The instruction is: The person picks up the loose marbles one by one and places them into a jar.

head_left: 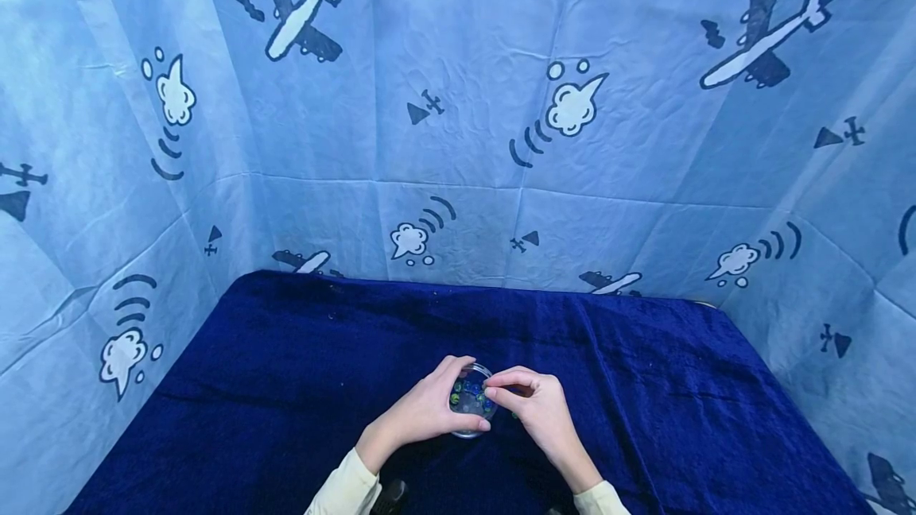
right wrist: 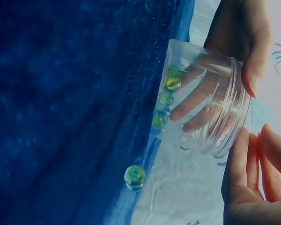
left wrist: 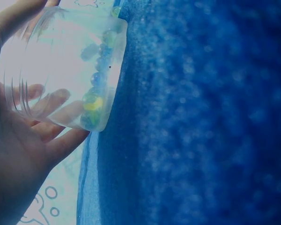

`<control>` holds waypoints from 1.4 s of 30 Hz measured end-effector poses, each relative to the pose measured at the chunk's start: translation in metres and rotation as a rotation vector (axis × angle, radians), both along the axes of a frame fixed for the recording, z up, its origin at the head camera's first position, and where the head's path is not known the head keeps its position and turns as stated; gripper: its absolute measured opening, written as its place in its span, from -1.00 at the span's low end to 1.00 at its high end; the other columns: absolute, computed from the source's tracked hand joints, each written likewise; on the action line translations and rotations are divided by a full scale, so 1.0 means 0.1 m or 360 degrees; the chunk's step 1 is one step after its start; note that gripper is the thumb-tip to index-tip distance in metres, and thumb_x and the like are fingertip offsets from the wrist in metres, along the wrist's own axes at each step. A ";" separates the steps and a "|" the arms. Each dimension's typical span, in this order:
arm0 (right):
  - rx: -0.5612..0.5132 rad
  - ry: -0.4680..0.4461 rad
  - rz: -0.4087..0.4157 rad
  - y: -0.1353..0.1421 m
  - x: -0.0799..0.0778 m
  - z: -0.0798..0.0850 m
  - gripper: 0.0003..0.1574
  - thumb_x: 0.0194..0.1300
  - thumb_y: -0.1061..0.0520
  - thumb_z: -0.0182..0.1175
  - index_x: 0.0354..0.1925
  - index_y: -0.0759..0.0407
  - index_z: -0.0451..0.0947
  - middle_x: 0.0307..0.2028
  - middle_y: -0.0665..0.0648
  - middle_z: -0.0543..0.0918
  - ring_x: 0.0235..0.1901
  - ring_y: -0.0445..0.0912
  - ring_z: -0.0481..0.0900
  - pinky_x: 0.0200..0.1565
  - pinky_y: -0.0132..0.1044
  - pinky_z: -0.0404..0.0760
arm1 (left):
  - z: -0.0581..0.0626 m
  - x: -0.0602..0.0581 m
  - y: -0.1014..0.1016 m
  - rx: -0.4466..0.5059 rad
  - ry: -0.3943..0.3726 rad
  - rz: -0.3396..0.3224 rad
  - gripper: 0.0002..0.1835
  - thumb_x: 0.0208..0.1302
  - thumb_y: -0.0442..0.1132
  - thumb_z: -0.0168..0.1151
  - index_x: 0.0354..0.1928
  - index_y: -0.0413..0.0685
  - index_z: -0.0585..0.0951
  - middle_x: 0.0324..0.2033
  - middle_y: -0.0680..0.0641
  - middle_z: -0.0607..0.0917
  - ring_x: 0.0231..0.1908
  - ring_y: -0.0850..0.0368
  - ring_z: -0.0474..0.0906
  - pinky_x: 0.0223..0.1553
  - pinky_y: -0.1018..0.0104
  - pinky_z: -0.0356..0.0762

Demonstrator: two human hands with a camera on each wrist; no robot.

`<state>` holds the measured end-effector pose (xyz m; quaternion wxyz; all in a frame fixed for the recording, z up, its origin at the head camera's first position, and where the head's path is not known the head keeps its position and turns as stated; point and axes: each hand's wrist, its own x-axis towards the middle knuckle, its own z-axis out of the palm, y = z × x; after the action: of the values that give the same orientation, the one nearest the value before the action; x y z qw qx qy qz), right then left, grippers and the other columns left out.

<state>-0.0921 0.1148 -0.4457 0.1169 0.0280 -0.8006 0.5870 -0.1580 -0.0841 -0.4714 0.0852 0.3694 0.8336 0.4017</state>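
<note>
My left hand (head_left: 429, 404) grips a clear plastic jar (right wrist: 203, 93) around its side, thumb on one side and fingers on the other. Several glass marbles (right wrist: 173, 84) with yellow, green and blue swirls lie on the jar's bottom. A blurred bluish spot (left wrist: 89, 51) shows above them inside the jar. At the jar's open rim is my right hand (head_left: 540, 404), its thumb and fingers bent toward each other. No marble shows between its fingertips in the right wrist view. One loose green and blue marble (right wrist: 134, 177) lies on the cloth beside the jar, below the right hand.
A dark blue velvet cloth (head_left: 300, 388) covers the table. Light blue curtains (head_left: 458, 141) printed with planes and clouds stand behind it and at both sides. A dark object (head_left: 390, 495) shows beside the left sleeve at the near edge.
</note>
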 end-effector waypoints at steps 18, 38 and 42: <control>-0.0100 0.0065 -0.0081 0.10 0.01 0.13 -0.94 0.18 0.36 0.46 -0.31 0.33 0.78 -0.30 0.22 0.78 -0.30 -0.22 0.70 -0.25 -0.43 0.62 | 0.01 0.00 0.01 0.0069 0.0028 -0.0022 -0.04 0.11 0.19 0.54 0.42 -0.19 0.38 0.20 -0.13 0.53 0.18 -0.05 0.54 0.22 0.08 0.51; -0.0080 -0.0209 -0.0174 0.27 -0.03 0.01 -0.88 0.17 0.35 0.48 -0.27 0.38 0.77 -0.32 0.15 0.79 -0.31 -0.18 0.72 -0.19 -0.39 0.61 | -0.01 0.01 0.01 0.0027 0.0005 -0.0005 -0.01 0.11 0.24 0.51 0.46 -0.12 0.35 0.22 -0.07 0.52 0.19 0.03 0.51 0.23 0.09 0.50; -0.0032 -0.0286 -0.0102 0.39 -0.04 -0.01 -0.84 0.17 0.34 0.47 -0.26 0.42 0.75 -0.30 0.18 0.79 -0.31 -0.18 0.71 -0.18 -0.38 0.61 | -0.01 0.01 0.01 0.0018 -0.0001 0.0000 0.00 0.11 0.25 0.51 0.47 -0.12 0.35 0.22 -0.06 0.51 0.21 0.04 0.50 0.24 0.08 0.50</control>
<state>-0.0956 0.1538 -0.4466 0.0635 -0.0517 -0.8024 0.5911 -0.1569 -0.0829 -0.4721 0.0834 0.3697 0.8313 0.4065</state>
